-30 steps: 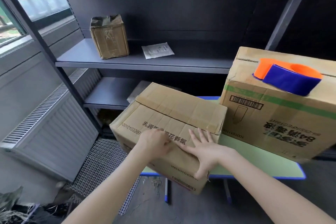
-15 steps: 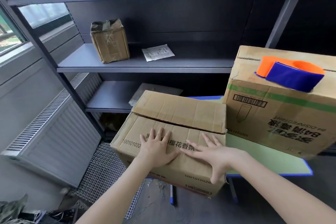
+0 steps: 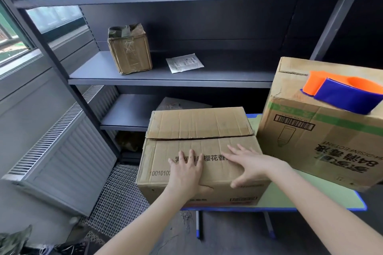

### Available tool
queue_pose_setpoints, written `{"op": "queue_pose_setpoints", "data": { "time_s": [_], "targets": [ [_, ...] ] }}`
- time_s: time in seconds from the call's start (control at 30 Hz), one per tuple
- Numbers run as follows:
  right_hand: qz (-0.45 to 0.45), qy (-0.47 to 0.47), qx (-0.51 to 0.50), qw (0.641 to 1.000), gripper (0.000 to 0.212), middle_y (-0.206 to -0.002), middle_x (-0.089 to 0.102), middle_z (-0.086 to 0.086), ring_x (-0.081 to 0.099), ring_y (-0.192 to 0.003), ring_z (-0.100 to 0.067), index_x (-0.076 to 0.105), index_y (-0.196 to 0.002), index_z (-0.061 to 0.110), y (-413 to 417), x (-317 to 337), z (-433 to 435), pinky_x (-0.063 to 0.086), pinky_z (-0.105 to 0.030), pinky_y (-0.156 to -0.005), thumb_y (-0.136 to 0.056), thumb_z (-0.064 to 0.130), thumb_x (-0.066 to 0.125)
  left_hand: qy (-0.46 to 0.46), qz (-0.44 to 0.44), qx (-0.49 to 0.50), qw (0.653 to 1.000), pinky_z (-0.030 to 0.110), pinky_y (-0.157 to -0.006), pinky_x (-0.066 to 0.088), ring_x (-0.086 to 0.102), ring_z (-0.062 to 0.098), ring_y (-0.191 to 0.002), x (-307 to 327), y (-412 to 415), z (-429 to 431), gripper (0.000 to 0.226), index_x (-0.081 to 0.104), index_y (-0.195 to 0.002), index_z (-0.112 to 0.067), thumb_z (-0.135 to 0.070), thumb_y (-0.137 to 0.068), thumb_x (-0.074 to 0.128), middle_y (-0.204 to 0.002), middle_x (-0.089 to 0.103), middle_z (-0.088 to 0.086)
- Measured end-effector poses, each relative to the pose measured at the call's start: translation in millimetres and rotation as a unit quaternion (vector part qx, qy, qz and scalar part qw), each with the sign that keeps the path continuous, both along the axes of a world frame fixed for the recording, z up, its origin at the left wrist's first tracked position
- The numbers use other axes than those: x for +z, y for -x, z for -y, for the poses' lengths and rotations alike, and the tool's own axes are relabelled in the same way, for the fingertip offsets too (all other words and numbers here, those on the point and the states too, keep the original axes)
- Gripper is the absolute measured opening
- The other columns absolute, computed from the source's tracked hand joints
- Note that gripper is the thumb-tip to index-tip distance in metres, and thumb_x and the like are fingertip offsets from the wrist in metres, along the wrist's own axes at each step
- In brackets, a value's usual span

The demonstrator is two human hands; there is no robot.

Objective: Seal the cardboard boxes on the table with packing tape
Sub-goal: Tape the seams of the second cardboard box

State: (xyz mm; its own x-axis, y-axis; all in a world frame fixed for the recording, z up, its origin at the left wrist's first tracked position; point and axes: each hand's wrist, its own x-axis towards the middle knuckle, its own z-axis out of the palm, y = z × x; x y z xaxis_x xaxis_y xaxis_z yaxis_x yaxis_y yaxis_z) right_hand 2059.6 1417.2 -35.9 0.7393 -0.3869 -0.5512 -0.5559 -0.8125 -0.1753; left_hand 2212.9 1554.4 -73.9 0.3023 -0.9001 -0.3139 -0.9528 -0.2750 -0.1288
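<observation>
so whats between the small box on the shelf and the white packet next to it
Nothing. In the head view the grey shelf is bare between the small box and the white packet; they sit apart, not touching.

- Left hand point(image 3: 187, 174) and right hand point(image 3: 246, 163) lie flat, fingers spread, on the near flap of the smaller box point(image 3: 199, 151).
- A tape dispenser point(image 3: 344, 93) sits on the bigger box point(image 3: 310, 141) alongside.
- Both boxes rest on the green tabletop point(image 3: 306, 194).

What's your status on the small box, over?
Both hands, left and right, flat and open on small box front. Top flaps closed, untaped. Tape dispenser sits on big box. Nothing blocking.
</observation>
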Motion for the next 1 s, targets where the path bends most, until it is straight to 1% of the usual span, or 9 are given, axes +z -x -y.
{"op": "queue_pose_setpoints", "data": {
  "time_s": [0.2,0.27,0.4,0.5,0.57,0.67,0.73,0.83,1.0],
  "targets": [
    [0.042,0.022,-0.003,0.999,0.089,-0.156,-0.01,0.006,-0.009,-0.144,-0.019,0.002,-0.149,0.033,-24,-9,1,-0.001,-0.046,-0.117,-0.083,0.055,0.057,0.024,-0.034,0.0,0.999,0.049,-0.106,0.03,0.021,0.033,-0.14,10,-9,14,0.1,0.017,-0.149,-0.027,-0.087,-0.071,0.033,-0.155,0.021,0.005],
    [0.054,0.037,0.002,0.998,0.089,-0.157,-0.011,0.004,-0.009,-0.144,-0.018,0.002,-0.149,0.031,-24,-11,5,0.0,-0.043,-0.117,-0.083,0.055,0.057,0.052,-0.048,-0.004,0.997,0.051,-0.109,0.025,0.022,0.027,-0.141,14,-15,17,0.092,0.024,-0.147,-0.027,-0.082,-0.075,0.037,-0.154,0.025,0.003],
    [0.068,0.036,0.006,0.997,0.093,-0.155,-0.016,0.004,-0.014,-0.143,-0.016,-0.002,-0.149,0.03,-21,-20,8,-0.004,-0.043,-0.117,-0.082,0.058,0.056,0.053,-0.056,-0.018,0.997,0.06,-0.114,0.006,-0.006,0.026,-0.146,7,-19,27,0.091,0.006,-0.151,-0.027,-0.079,-0.081,0.028,-0.159,-0.006,0.004],
    [0.075,0.034,0.012,0.997,0.09,-0.155,-0.018,0.004,-0.015,-0.143,-0.015,-0.003,-0.149,0.029,-17,-25,9,-0.008,-0.042,-0.117,-0.084,0.059,0.052,0.029,-0.079,-0.021,0.996,0.064,-0.111,0.001,-0.014,0.027,-0.145,-5,-20,30,0.085,-0.004,-0.15,-0.033,-0.077,-0.083,0.022,-0.158,-0.012,0.003],
    [0.089,0.028,0.014,0.995,0.088,-0.155,-0.016,0.006,-0.014,-0.143,-0.014,0.0,-0.149,0.03,-14,-25,9,-0.009,-0.041,-0.117,-0.084,0.06,0.051,0.026,-0.079,-0.015,0.996,0.062,-0.112,0.001,-0.01,0.027,-0.145,-5,-21,32,0.082,-0.002,-0.15,-0.034,-0.075,-0.084,0.023,-0.159,-0.009,0.003],
    [0.137,0.035,-0.009,0.99,0.073,-0.157,0.005,0.006,0.004,-0.145,-0.011,0.019,-0.148,0.028,-9,-15,11,-0.002,-0.038,-0.117,-0.087,0.055,0.051,0.081,-0.076,-0.032,0.993,0.047,-0.115,0.01,0.015,0.025,-0.144,5,-16,41,0.064,0.024,-0.149,-0.028,-0.061,-0.094,0.028,-0.159,0.002,0.003],
    [0.202,0.091,-0.055,0.974,0.057,-0.152,0.03,0.004,0.025,-0.14,-0.012,0.036,-0.143,0.025,0,1,20,0.007,-0.038,-0.117,-0.093,0.049,0.046,0.131,-0.09,-0.057,0.986,0.036,-0.111,0.024,0.034,0.02,-0.136,13,-6,52,0.049,0.04,-0.141,-0.023,-0.047,-0.099,0.031,-0.158,0.015,0.0],
    [0.298,0.183,-0.125,0.928,0.038,-0.129,0.058,-0.003,0.048,-0.123,-0.021,0.057,-0.127,0.013,24,34,47,0.031,-0.035,-0.107,-0.096,0.033,0.047,0.181,-0.108,-0.084,0.974,0.032,-0.087,0.045,0.042,0.018,-0.127,23,13,76,0.041,0.046,-0.137,-0.021,-0.035,-0.1,0.034,-0.152,0.029,-0.003],
    [0.386,0.292,-0.223,0.846,0.033,-0.127,0.059,-0.006,0.049,-0.122,-0.021,0.059,-0.125,0.01,84,75,95,0.037,-0.033,-0.103,-0.094,0.016,0.053,0.297,-0.113,-0.155,0.936,0.036,-0.084,0.049,0.048,0.024,-0.118,42,50,134,0.037,0.051,-0.132,-0.015,-0.024,-0.097,0.04,-0.142,0.042,0.002]
  ]
}}
